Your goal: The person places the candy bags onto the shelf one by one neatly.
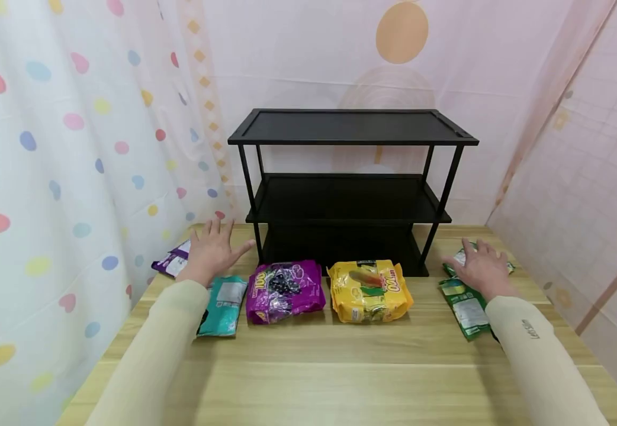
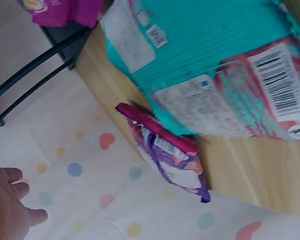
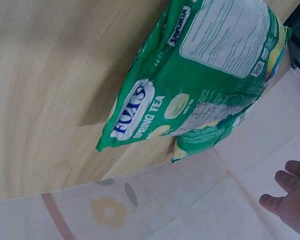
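Observation:
My left hand (image 1: pixel 212 251), fingers spread, hovers over the left side of the table between a purple snack bag (image 1: pixel 174 260) and a teal bag (image 1: pixel 224 307). In the left wrist view the teal bag (image 2: pixel 200 65) shows barcodes, with the purple bag (image 2: pixel 167 152) behind it. My right hand (image 1: pixel 480 269), also spread and holding nothing, is above two green bags on the right. The nearer green bag (image 3: pixel 190 75) reads FOX'S SPRING TEA; the farther green bag (image 3: pixel 205 140) is partly hidden by it. Between the hands lie a purple grape pack (image 1: pixel 285 291) and a yellow mango pack (image 1: pixel 370 291).
A black three-tier shelf (image 1: pixel 353 127) stands at the back of the wooden table (image 1: pixel 340 367), right behind the purple and yellow packs. Its tiers hold nothing visible. A dotted curtain (image 1: pixel 95 195) hangs on the left, and pale pink curtains hang behind and to the right.

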The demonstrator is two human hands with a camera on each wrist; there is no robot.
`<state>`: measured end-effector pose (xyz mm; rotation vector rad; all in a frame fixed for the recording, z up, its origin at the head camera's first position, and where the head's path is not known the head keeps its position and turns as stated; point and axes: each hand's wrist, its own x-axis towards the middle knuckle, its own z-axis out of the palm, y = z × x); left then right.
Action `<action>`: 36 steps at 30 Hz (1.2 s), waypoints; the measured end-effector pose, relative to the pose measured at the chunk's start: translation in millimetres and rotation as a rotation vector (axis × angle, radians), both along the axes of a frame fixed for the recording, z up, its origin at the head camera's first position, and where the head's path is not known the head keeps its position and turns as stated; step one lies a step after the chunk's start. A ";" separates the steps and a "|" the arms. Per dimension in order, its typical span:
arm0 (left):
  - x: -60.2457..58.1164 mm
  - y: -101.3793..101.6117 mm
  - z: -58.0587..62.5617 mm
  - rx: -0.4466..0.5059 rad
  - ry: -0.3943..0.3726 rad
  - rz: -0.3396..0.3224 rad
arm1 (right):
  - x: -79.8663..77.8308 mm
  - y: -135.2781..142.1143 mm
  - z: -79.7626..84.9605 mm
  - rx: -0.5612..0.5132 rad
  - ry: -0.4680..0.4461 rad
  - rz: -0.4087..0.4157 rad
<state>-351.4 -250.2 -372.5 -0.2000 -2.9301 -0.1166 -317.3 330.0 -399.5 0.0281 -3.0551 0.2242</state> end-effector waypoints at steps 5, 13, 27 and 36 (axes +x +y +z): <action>-3.9 1.0 11.4 0.012 0.051 -0.004 | 1.7 4.2 1.7 0.003 0.009 0.000; -10.0 8.0 29.2 0.050 0.074 -0.001 | 2.5 12.8 6.1 0.009 0.024 0.000; -16.4 26.0 53.6 0.106 0.065 0.006 | 6.8 23.7 18.6 -0.010 -0.031 0.003; -21.9 32.1 54.5 0.068 0.073 0.005 | 14.7 29.1 20.7 -0.013 -0.064 0.013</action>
